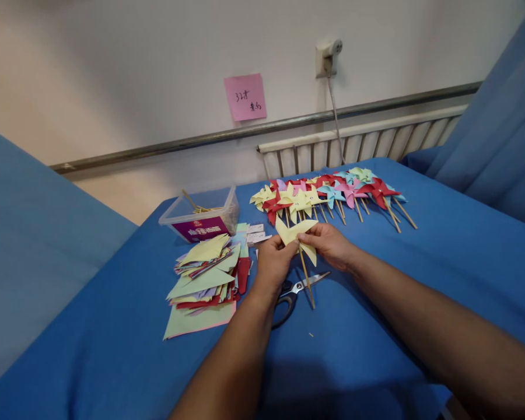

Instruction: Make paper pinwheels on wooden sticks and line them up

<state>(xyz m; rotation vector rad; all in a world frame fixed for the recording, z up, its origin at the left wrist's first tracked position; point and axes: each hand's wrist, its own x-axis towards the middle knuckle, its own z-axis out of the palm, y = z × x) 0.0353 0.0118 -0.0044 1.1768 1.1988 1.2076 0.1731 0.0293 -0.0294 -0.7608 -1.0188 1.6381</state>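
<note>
Between my two hands is a pale yellow paper pinwheel [289,232] on a thin wooden stick [305,269], which slants down toward me. My left hand [273,262] is closed on the pinwheel's left side, thumb near its centre. From the right, my right hand [328,245] pinches the paper between thumb and fingers. The far side of the pinwheel is hidden from me. Below the hands, scissors [298,287] with black handles lie on the blue cloth, their blades pointing right behind the stick. My left forearm partly covers the handles.
Finished pinwheels [332,192] in several colours lie at the back of the blue-covered table [126,326]. To the left are a stack of cut coloured paper [205,274], a clear plastic box [168,217] with sticks, and small white packets [256,233]. A radiator [363,143] stands behind.
</note>
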